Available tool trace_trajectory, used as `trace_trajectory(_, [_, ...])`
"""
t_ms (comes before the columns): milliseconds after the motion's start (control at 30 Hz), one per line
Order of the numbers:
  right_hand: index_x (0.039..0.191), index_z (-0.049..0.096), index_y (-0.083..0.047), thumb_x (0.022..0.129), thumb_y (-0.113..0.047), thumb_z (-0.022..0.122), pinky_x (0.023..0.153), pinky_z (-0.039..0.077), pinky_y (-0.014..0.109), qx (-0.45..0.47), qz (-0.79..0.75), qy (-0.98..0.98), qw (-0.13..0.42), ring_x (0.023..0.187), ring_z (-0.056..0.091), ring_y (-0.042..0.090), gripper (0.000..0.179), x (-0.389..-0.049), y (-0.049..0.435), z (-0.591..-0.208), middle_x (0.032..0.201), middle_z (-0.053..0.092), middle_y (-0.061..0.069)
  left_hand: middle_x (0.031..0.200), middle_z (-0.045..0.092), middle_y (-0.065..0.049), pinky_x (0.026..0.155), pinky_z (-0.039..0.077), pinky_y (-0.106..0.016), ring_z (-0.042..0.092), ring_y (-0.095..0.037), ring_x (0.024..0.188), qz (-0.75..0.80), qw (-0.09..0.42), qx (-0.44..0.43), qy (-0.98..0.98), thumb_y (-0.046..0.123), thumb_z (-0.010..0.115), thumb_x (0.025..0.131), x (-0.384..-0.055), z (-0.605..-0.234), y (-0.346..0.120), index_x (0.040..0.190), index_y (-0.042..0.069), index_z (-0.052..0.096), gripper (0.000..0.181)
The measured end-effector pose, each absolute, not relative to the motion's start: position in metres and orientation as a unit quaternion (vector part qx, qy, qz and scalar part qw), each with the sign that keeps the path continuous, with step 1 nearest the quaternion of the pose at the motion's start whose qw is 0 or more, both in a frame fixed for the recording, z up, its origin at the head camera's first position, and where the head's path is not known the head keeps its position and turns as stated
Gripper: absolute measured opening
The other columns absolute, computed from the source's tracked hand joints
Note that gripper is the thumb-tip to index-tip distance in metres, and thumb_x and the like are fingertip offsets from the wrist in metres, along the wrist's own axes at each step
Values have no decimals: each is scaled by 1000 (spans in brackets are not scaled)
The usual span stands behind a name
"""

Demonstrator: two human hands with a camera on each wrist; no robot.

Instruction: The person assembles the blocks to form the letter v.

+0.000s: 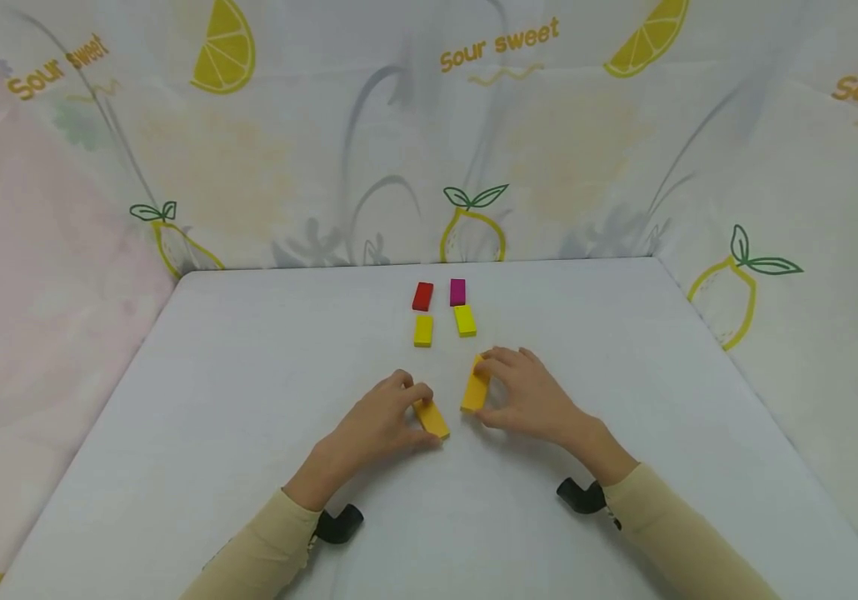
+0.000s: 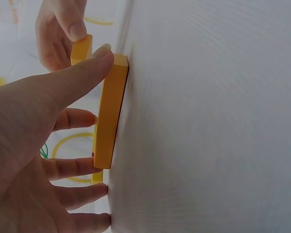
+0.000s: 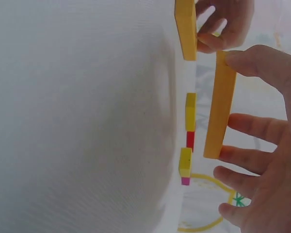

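My left hand [image 1: 384, 417] pinches an orange-yellow rectangular block [image 1: 432, 421] lengthwise, thumb at the near end and fingertips at the far end. In the left wrist view this block [image 2: 111, 116] lies flat, close along the white tabletop. My right hand [image 1: 530, 396] holds a second orange-yellow block [image 1: 476, 392] between thumb and fingers. The right wrist view shows that block [image 3: 219, 104] raised off the table, with a gap under it. The two held blocks are a short way apart, side by side.
Beyond the hands, two yellow blocks [image 1: 423, 332] [image 1: 465, 321] lie on the white table [image 1: 249, 358]. Behind them are a red block [image 1: 423, 296] and a magenta block [image 1: 457, 292]. A lemon-print cloth [image 1: 286, 167] hangs along the table's back and sides.
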State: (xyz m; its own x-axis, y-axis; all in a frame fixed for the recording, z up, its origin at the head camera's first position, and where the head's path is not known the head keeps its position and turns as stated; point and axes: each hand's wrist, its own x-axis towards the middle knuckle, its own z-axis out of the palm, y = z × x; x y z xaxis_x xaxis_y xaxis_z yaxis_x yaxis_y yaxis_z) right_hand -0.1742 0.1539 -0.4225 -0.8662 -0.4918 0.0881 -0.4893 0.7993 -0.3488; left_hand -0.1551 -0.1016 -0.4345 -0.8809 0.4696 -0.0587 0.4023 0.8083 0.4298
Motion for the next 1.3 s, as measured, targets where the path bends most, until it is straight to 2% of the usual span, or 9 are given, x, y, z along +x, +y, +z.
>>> trace_trajectory(300, [121, 65, -16, 79, -45, 77, 118, 27, 59, -250, -178, 952, 1, 137, 48, 29, 52, -166, 146, -423, 140, 59, 6, 112, 56, -3, 83, 53, -29, 52, -15, 90, 208, 82, 228, 948, 52, 83, 74, -155, -434, -101, 115, 26, 65, 52])
trace_trajectory(667, [116, 67, -16, 78, -44, 78, 114, 30, 63, -258, -179, 949, -28, 131, 52, 29, 48, -159, 146, -427, 135, 61, 7, 110, 56, -2, 82, 52, -27, 52, -14, 89, 207, 76, 228, 948, 52, 84, 73, -154, -433, -101, 114, 25, 65, 52])
trace_trajectory(1300, [117, 66, -13, 77, -42, 80, 109, 36, 65, -261, -174, 948, -44, 128, 55, 28, 51, -145, 137, -431, 132, 63, 8, 109, 56, -1, 82, 52, -28, 52, -14, 89, 210, 73, 227, 948, 52, 84, 73, -154, -435, -101, 114, 26, 65, 52])
